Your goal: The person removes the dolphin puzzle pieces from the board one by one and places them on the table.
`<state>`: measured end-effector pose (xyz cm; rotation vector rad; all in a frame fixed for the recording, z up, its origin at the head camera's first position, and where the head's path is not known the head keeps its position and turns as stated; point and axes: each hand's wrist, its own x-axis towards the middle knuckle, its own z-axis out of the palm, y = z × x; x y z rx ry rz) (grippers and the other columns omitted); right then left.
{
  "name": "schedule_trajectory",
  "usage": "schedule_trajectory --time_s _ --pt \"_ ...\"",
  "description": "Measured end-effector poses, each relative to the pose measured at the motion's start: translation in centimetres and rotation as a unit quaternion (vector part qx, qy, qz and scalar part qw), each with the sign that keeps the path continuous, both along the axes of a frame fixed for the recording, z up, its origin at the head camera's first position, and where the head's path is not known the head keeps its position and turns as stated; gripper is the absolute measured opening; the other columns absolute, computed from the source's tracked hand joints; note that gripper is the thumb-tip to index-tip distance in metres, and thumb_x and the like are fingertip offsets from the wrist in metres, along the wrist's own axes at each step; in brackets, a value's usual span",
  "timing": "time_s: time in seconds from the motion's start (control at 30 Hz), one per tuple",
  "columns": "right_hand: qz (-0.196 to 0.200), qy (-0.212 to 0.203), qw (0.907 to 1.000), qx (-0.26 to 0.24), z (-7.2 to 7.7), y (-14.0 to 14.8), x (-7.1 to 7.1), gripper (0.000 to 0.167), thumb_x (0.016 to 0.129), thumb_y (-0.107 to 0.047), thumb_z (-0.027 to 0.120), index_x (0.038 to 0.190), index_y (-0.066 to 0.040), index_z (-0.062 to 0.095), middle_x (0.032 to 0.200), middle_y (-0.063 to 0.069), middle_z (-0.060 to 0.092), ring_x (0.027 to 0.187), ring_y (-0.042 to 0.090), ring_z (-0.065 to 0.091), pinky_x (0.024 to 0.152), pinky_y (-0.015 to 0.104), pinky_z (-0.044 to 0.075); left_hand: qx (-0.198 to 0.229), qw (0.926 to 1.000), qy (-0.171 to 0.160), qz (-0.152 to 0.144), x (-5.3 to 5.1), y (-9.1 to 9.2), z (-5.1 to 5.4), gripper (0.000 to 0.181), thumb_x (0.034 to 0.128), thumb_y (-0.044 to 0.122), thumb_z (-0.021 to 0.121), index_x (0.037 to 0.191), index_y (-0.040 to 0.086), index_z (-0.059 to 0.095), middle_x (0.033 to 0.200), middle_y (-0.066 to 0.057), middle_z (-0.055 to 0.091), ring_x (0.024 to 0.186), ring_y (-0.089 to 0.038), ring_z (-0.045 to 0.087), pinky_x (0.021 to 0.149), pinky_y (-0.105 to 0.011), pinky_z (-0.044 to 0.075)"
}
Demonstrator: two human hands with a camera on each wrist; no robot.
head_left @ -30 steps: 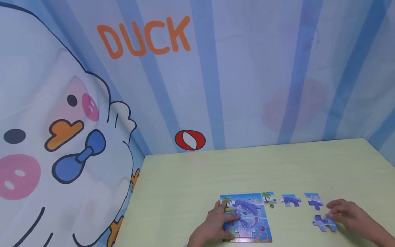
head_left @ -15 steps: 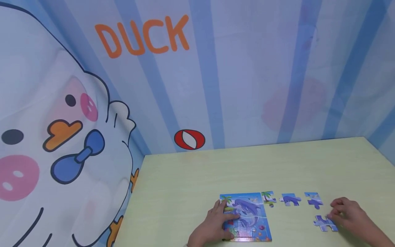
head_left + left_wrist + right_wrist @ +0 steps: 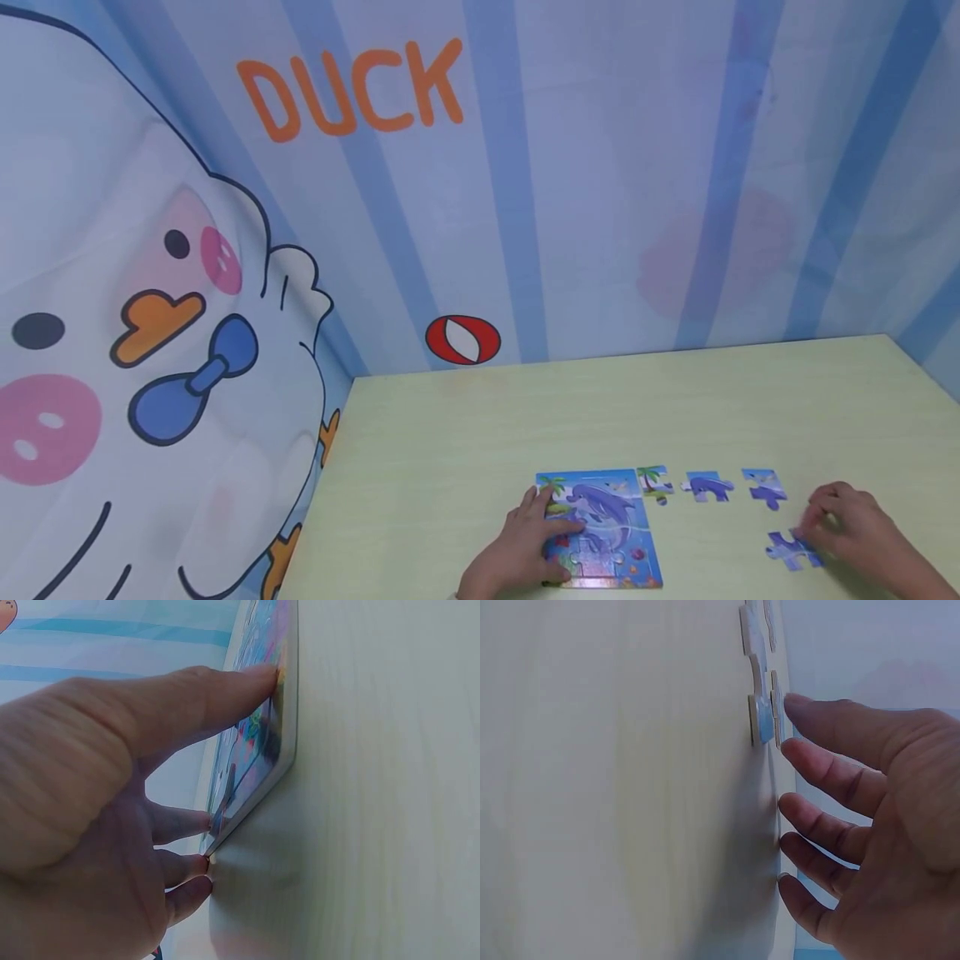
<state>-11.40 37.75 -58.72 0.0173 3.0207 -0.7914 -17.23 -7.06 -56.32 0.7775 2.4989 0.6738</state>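
My left hand (image 3: 513, 546) rests on a dolphin jigsaw puzzle board (image 3: 637, 521), fingers spread over its left side. In the left wrist view, the thumb (image 3: 225, 690) presses on the board's face near its edge, and other fingertips touch a side. My right hand (image 3: 855, 525) is at a loose blue-and-purple puzzle piece (image 3: 786, 548), its fingertips over the piece's right part. In the right wrist view its fingers are loosely bent, with the thumb (image 3: 840, 724) beside puzzle pieces (image 3: 761, 716); whether they touch is hard to tell.
A palm-tree piece (image 3: 654, 481) lies against the board's right edge. Further right are a dolphin piece (image 3: 707, 487) and another piece with purple (image 3: 763, 487). The pale table (image 3: 450, 433) meets a striped curtain (image 3: 585, 208) at the back.
The loose piece under my right fingertips has turned a little and shifted slightly right and towards me. My left hand and the board have stayed in place.
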Motion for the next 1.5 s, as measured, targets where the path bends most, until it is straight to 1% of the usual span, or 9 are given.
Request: schedule_trajectory --time_s 0.13,0.3,0.53,0.67,0.73,0.9,1.23,1.37,1.5 --pt "-0.004 -0.014 0.9999 -0.001 -0.1 0.0 0.0 0.021 0.079 -0.012 0.084 0.076 -0.013 0.062 0.105 0.025 0.057 0.099 0.049 0.051 0.082 0.066 0.039 0.005 1.0000 0.000 -0.001 -0.1 -0.1 -0.1 0.059 0.0813 0.028 0.086 0.136 0.035 0.065 0.163 -0.014 0.028 0.151 -0.042 0.016 0.113 -0.062 0.026" --pt "-0.002 -0.006 1.0000 0.002 -0.3 0.0 0.1 0.019 0.081 -0.010 0.081 0.077 -0.013 0.063 0.107 0.025 0.057 0.099 0.048 0.051 0.077 0.066 0.039 0.008 1.0000 -0.005 -0.002 -0.2 -0.1 0.0 0.058 0.0820 0.028 0.085 0.136 0.034 0.065 0.163 -0.015 0.028 0.151 -0.042 0.015 0.114 -0.062 0.025" --pt "0.001 0.014 0.9999 -0.006 0.3 -0.4 -0.6 0.007 0.085 -0.005 0.075 0.085 -0.005 0.068 0.097 0.019 0.064 0.096 0.046 0.057 0.081 0.063 0.041 0.013 0.9999 0.006 -0.005 -0.3 -0.1 -0.1 0.058 0.0813 0.028 0.086 0.136 0.033 0.066 0.162 -0.016 0.029 0.150 -0.044 0.016 0.112 -0.064 0.026" --pt "0.000 0.024 0.9995 -0.019 0.9 -0.9 -0.8 0.007 0.088 -0.008 0.074 0.089 -0.003 0.068 0.099 0.021 0.064 0.098 0.047 0.056 0.082 0.062 0.040 0.011 0.9999 0.006 -0.005 -0.3 -0.1 -0.1 0.058 0.0816 0.028 0.086 0.136 0.034 0.066 0.162 -0.016 0.029 0.150 -0.044 0.016 0.112 -0.064 0.026" --pt "-0.002 0.029 0.9993 -0.024 1.5 -1.4 -0.9 0.007 0.089 -0.009 0.074 0.090 -0.004 0.069 0.101 0.020 0.064 0.099 0.046 0.055 0.083 0.062 0.039 0.010 0.9999 0.005 -0.005 -0.3 -0.2 -0.1 0.058 0.0817 0.028 0.085 0.136 0.034 0.065 0.162 -0.016 0.028 0.150 -0.044 0.016 0.112 -0.064 0.026" --pt "0.021 0.060 0.9971 -0.043 2.6 -2.7 -1.2 0.006 0.087 -0.005 0.075 0.090 -0.007 0.070 0.100 0.013 0.066 0.101 0.043 0.056 0.084 0.061 0.039 0.007 1.0000 0.004 -0.004 -0.4 -0.3 -0.2 0.059 0.0812 0.029 0.086 0.136 0.035 0.065 0.162 -0.015 0.028 0.151 -0.043 0.016 0.113 -0.063 0.026" --pt "0.053 0.124 0.9894 -0.053 3.6 -5.8 -1.7 0.009 0.086 0.000 0.075 0.092 -0.007 0.074 0.103 0.014 0.066 0.099 0.040 0.056 0.082 0.055 0.039 0.012 0.9999 0.006 -0.010 -0.1 -0.6 -0.2 0.058 0.0822 0.029 0.084 0.137 0.033 0.065 0.162 -0.016 0.029 0.150 -0.045 0.017 0.113 -0.062 0.027" --pt "0.058 0.113 0.9894 -0.070 3.9 -6.9 -2.1 0.009 0.087 0.000 0.075 0.095 -0.005 0.074 0.106 0.016 0.065 0.104 0.044 0.053 0.083 0.061 0.040 0.020 0.9997 0.007 -0.016 0.0 -0.5 0.0 0.054 0.0845 0.028 0.082 0.136 0.030 0.066 0.161 -0.018 0.030 0.149 -0.047 0.018 0.112 -0.063 0.027" --pt "0.067 0.116 0.9874 -0.083 4.1 -8.1 -2.3 0.011 0.085 0.000 0.076 0.096 -0.003 0.075 0.107 0.016 0.065 0.105 0.044 0.052 0.083 0.061 0.042 0.027 0.9994 -0.004 -0.019 -0.1 -0.4 0.0 0.052 0.0864 0.028 0.080 0.136 0.029 0.066 0.161 -0.018 0.030 0.149 -0.047 0.017 0.111 -0.064 0.027"
